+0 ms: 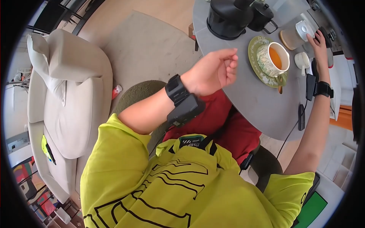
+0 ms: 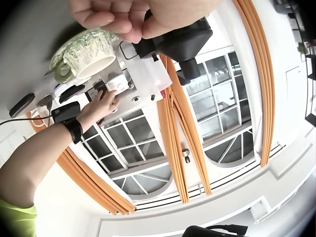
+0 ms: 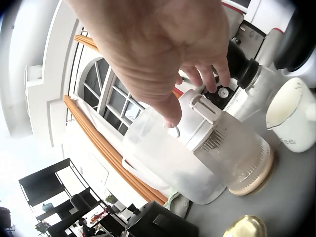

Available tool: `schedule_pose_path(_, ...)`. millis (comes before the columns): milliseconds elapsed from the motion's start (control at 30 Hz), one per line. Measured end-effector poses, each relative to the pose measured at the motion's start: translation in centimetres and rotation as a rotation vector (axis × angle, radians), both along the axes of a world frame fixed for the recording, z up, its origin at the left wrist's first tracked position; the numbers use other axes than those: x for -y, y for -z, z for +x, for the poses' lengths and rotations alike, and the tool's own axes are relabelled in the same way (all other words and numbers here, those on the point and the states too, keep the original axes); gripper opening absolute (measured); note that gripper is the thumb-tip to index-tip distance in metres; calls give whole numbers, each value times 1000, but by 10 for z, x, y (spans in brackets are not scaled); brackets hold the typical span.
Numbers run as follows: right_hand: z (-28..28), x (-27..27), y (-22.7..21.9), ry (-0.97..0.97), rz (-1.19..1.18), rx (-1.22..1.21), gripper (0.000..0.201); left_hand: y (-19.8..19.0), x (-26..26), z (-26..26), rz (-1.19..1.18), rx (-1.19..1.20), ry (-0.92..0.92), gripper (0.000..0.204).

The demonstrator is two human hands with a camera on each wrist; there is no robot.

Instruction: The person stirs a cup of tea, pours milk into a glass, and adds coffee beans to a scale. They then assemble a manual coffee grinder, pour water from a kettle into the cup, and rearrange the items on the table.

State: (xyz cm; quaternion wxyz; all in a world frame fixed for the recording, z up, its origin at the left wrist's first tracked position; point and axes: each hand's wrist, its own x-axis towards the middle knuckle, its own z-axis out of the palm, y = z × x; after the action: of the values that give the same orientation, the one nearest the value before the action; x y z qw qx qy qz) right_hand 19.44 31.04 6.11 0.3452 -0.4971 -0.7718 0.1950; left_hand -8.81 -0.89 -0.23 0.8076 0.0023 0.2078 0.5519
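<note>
My right hand (image 1: 319,47) reaches to a clear jar (image 1: 292,39) with a white lid (image 1: 303,29). In the right wrist view the thumb and spread fingers of the hand (image 3: 163,49) are at the lid (image 3: 192,121); firm contact cannot be told. The jar (image 3: 239,150) stands upright on its pale base. My left hand (image 1: 213,72) hangs by the table edge, fingers loosely curled, holding nothing. Right of it, a patterned cup (image 1: 266,62) of orange-brown liquid stands on a green saucer (image 1: 253,55), with a spoon (image 1: 280,89) at its rim.
On the grey table (image 1: 251,102) stand a black kettle (image 1: 228,21), a black pot (image 1: 260,17) and a small white pitcher (image 1: 302,60). A clear plastic pitcher (image 3: 165,158) is beside the jar. A cable (image 1: 291,131) hangs over the near edge.
</note>
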Motion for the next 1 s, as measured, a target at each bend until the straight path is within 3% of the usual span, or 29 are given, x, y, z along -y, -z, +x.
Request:
schedule_pose_path(200, 19, 17, 3, 60, -33, 43, 82, 9, -5, -5, -51, -24, -54, 21)
schedule_pose_path(467, 38, 28, 11, 112, -53, 58, 78, 8, -4, 1, -28, -298, -91, 21)
schedule_pose_path(700, 58, 23, 20, 121, -22, 38, 70, 8, -3, 5, -46, -357, -68, 22)
schedule_pose_path(1000, 70, 30, 25, 160, -11, 22, 62, -3, 0, 7, 190, -393, 59, 39)
